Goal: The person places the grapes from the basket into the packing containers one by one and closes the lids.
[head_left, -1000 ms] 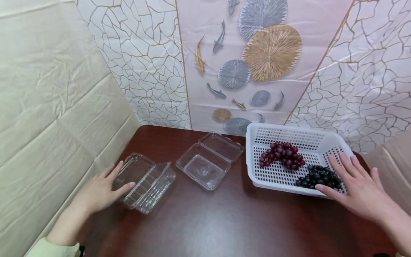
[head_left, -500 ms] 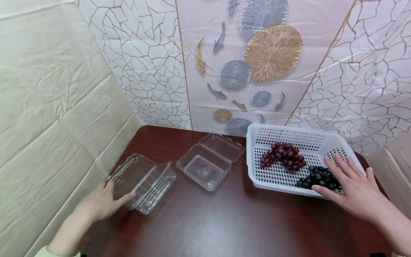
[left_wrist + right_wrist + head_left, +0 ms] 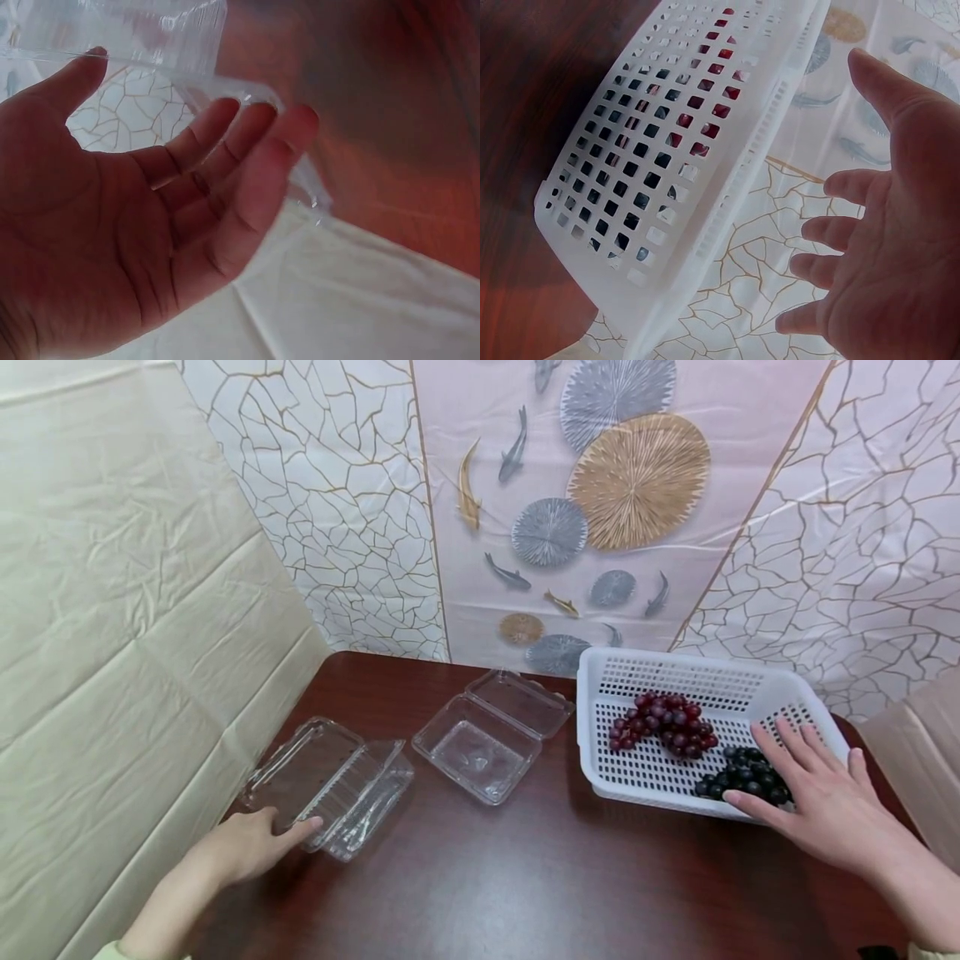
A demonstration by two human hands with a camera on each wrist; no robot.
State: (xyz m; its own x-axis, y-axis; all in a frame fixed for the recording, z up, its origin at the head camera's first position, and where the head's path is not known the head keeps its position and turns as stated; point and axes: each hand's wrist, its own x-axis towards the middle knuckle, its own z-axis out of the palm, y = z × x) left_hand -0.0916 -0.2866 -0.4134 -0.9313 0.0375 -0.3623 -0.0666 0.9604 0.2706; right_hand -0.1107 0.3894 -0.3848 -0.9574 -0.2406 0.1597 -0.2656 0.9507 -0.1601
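Left hand (image 3: 243,852) is right by a clear box (image 3: 337,793), fingers loosely bent, thumb sticking out; can't tell if it's touching. Right hand (image 3: 828,802) has its fingers spread over the near right corner of the white basket (image 3: 675,678), by the black grapes (image 3: 742,775). Red grapes (image 3: 663,722) sit in there too. Another box (image 3: 487,747) lies between, lid flipped back.
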